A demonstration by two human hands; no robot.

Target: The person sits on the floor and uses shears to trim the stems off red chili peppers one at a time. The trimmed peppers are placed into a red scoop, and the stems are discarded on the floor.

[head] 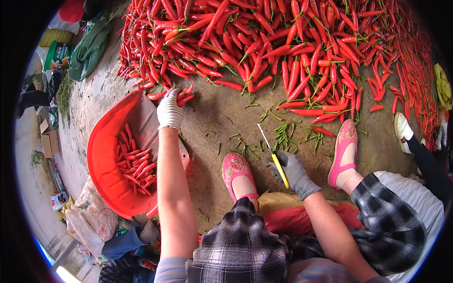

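My left hand (170, 112), in a white ribbed glove, holds a few red chili peppers (185, 95) at the near edge of a large chili pile (240, 39). Its fingertips are partly hidden. In a grey knit glove, my right hand (292, 171) grips a tool with a yellow handle (280, 171) and a thin metal blade, which points away from me. Cut green stems (283, 133) are scattered on the concrete floor just beyond that hand. To the left of my left forearm lies a red plastic scoop (102, 169) with loose chilies (138, 164) inside.
My feet, in pink embroidered shoes (238, 169), stand either side of my right hand. Another person's white shoe (403, 131) is at the right. A woven sack (93, 215), a cardboard box (49, 139), a green bucket (56, 56) and green cloth (88, 51) line the left side.
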